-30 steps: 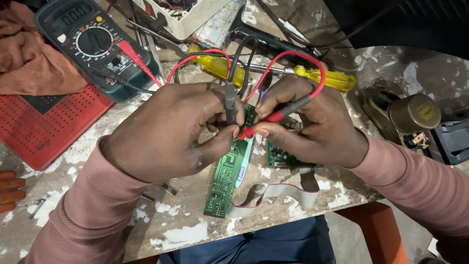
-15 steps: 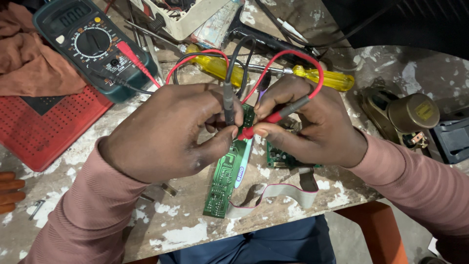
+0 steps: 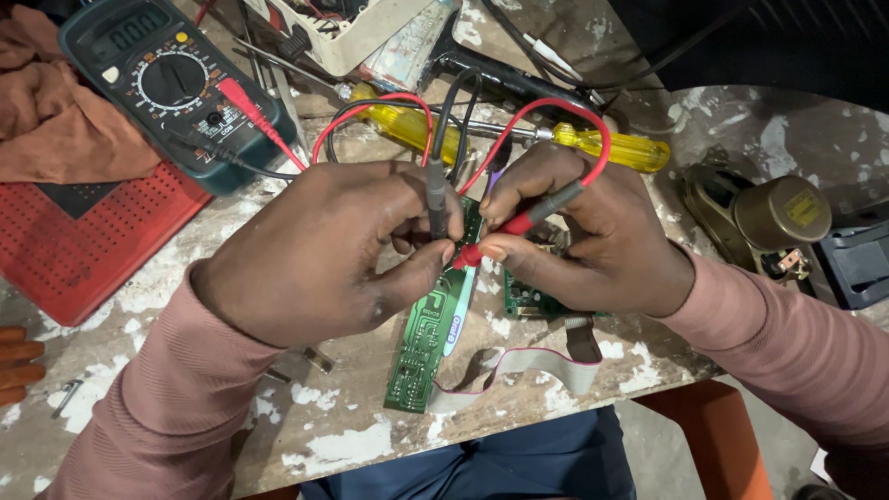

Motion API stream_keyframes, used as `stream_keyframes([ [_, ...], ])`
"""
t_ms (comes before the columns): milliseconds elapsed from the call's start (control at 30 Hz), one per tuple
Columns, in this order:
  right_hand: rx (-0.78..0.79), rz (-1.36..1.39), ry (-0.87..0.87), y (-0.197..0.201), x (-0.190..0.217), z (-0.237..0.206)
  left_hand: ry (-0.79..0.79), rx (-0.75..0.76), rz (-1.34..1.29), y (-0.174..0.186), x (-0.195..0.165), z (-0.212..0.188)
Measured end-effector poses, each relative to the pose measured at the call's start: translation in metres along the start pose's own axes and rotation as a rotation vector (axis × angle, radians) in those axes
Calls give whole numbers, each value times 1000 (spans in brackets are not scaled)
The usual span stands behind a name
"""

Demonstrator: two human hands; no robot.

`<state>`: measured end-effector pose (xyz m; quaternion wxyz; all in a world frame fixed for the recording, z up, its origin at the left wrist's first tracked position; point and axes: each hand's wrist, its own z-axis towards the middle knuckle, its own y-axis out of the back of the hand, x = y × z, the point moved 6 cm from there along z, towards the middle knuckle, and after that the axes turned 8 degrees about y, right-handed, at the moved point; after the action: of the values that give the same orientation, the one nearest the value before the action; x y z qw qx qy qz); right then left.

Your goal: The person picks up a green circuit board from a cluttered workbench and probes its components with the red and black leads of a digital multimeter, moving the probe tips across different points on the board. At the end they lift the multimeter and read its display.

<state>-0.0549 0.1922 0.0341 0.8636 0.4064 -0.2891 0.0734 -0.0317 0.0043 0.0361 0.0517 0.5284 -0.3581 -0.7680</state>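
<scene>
We see red perforated tray [image 3: 69, 245] far left on counter [image 3: 343, 444], dark green multimeter [image 3: 171, 79] behind. Left hand [image 3: 315, 250] pinched shut on black probe [image 3: 435, 199], held upright. Green circuit board [image 3: 435, 338], long and narrow, lies below hands, long axis running near edge toward far-right. Right hand [image 3: 583, 236] clamped on red probe [image 3: 519, 222], tip pointing down-left at board.

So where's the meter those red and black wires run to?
The green multimeter lies at the head view's upper left, beyond the left hand, above the red perforated tray and beside the brown cloth.
</scene>
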Motion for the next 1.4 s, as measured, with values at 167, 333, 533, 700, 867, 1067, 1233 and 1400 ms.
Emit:
stream_keyframes([
  [167, -1, -4, -2, 0, 4, 5, -13, -9, -40, 1, -1, -1],
  [333, -21, 57, 38, -1, 4, 6, -80, -8, -13, 0, 2, -3],
  [533, 13, 91, 34, -1, 5, -2, 194, 15, 63, -7, 16, -3],
  [700, 21, 69, 22, 0, 6, 2, 47, 16, 73, -1, 5, -3],
  [867, 4, 70, 24, 1, 5, 0, 55, 25, 9, 4, 4, -4],
  [1067, 18, 78, -5, 1, 5, 2, -120, -9, 48, 8, -6, 0],
  [1233, 15, 27, -11, 1, 4, 4, -114, -14, 29, 6, -2, -1],
  [1400, 14, 51, -6, 0, 2, 3, -130, -23, 12, 5, -2, -1],
])
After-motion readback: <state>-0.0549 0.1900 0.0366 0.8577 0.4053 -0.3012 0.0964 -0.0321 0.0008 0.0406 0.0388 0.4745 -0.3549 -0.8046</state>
